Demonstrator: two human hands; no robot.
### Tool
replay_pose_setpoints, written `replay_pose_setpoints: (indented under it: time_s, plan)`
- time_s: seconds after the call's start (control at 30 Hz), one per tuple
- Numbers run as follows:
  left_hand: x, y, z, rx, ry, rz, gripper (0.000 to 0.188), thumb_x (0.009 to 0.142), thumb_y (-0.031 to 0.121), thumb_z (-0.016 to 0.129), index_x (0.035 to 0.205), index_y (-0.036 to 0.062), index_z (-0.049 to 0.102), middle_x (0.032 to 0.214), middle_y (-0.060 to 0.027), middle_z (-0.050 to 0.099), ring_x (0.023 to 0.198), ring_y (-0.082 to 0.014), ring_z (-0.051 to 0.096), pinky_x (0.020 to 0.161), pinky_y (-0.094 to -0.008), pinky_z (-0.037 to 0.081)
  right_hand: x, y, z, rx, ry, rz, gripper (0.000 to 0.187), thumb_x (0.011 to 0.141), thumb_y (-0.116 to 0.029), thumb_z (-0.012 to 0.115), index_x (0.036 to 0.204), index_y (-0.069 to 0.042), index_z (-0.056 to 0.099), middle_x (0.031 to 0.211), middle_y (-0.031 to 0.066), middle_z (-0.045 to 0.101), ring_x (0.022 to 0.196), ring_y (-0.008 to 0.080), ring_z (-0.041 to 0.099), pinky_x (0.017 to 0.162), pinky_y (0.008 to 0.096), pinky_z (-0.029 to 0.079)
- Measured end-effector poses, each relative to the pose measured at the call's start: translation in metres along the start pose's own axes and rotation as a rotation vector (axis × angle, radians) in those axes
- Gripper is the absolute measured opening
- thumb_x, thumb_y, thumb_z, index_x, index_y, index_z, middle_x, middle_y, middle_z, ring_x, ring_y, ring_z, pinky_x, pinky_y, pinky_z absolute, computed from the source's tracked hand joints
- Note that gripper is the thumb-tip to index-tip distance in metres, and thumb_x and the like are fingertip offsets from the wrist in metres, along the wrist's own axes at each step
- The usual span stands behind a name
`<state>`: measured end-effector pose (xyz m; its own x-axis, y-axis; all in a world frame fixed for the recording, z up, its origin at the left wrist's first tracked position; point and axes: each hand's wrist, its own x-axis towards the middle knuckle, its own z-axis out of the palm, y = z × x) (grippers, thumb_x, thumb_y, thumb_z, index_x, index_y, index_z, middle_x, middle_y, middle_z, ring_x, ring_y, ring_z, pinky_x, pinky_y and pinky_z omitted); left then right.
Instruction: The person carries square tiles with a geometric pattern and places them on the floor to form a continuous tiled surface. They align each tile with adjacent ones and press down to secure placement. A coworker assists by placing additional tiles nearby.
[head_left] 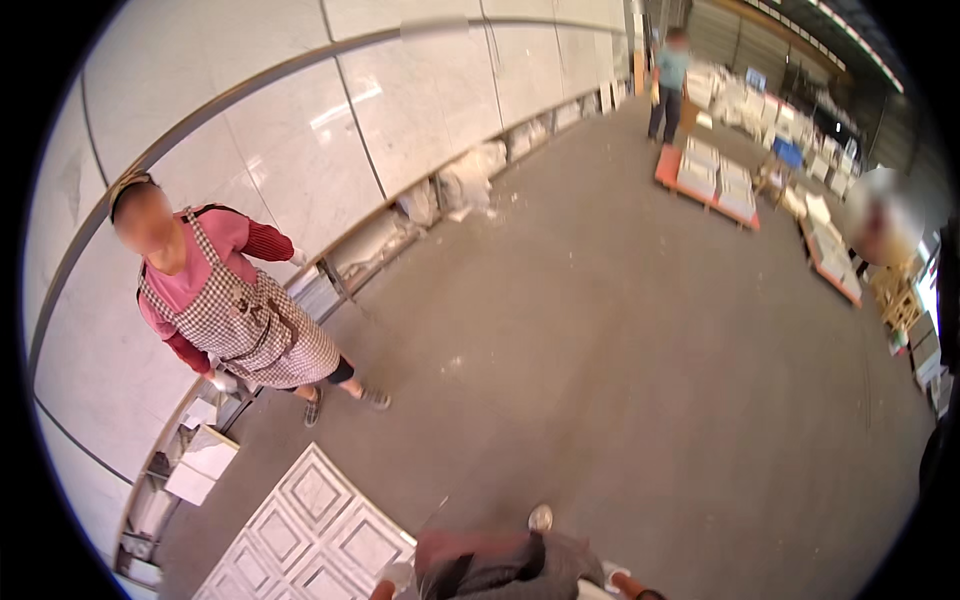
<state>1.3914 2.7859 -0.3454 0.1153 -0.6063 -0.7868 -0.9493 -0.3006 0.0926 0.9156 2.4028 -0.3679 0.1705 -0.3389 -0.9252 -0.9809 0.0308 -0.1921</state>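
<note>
Only slivers of my hands show at the lower edge. My left hand [396,575], in what looks like a white glove with a reddish sleeve, is next to the corner of a white panel [300,540] with raised square patterns that lies on the floor. My right hand [612,574], also white with a reddish sleeve, sits beside my grey and pink clothing [490,560]. Whether either hand holds anything is hidden. The toe of a shoe [540,518] shows just above my body.
A person in a checked apron and pink top [235,320] stands at the left by a wall of large white slabs [300,140]. Small white tiles [205,460] lean at the wall's foot. Far off, another person [668,85] stands by orange pallets of white tiles [710,180]. Grey concrete floor [620,380] spreads between.
</note>
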Motion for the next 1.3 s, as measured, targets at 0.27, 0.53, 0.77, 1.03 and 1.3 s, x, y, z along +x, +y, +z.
replay_pose_setpoints:
  time_s: [0.27,0.53,0.77,1.03,1.3]
  plan:
    - [0.114,0.088,-0.167,-0.212,0.166,-0.018,0.036,0.088,0.032,0.045,0.096,0.0053,0.068,0.111,-0.0176,0.065,0.11,-0.0345,0.059,0.092,-0.045,0.047,-0.04,0.051,-0.093,0.702,0.059,-0.133,0.027,0.089,-0.021,0.059,0.112,-0.009,0.065,0.106,0.0105,0.069,0.093,0.0244,0.067,0.08,0.0351,0.053]
    - [0.209,0.267,-0.431,-0.565,0.396,0.163,0.04,0.092,0.032,0.041,0.104,0.0026,0.064,0.116,-0.0221,0.062,0.112,-0.0401,0.056,0.096,-0.0457,0.044,0.034,0.054,-0.262,1.384,0.251,-0.003,0.031,0.09,-0.02,0.062,0.116,-0.004,0.065,0.096,0.004,0.068,0.08,0.0193,0.065,0.07,0.0352,0.053]
    - [0.379,0.119,-0.492,0.344,-0.036,0.19,0.023,0.082,0.017,0.056,0.095,0.0067,0.072,0.103,-0.017,0.069,0.096,-0.0354,0.067,0.085,-0.0448,0.053,0.088,-0.087,-0.399,1.287,0.425,-0.393,0.038,0.092,-0.023,0.06,0.122,-0.001,0.062,0.103,0.0079,0.068,0.089,0.0194,0.066,0.076,0.0333,0.053]
    - [0.554,0.142,-0.759,0.125,0.037,0.203,0.015,0.079,0.017,0.061,0.081,0.0067,0.072,0.081,-0.0132,0.07,0.074,-0.0275,0.069,0.064,-0.0392,0.055,0.187,-0.055,-0.44,1.016,0.512,-0.045,0.026,0.089,-0.023,0.061,0.106,-0.004,0.065,0.096,0.0075,0.068,0.082,0.0244,0.066,0.075,0.0385,0.054]
    - [0.697,0.401,-1.017,-0.986,0.053,0.073,0.035,0.09,0.036,0.059,0.082,0.0023,0.064,0.066,-0.0044,0.059,0.056,-0.0153,0.054,0.057,-0.0311,0.047,0.262,-0.013,-0.501,0.249,0.469,-0.166,0.033,0.089,-0.03,0.054,0.109,-0.007,0.067,0.111,0.0124,0.069,0.103,0.03,0.064,0.085,0.0419,0.051]
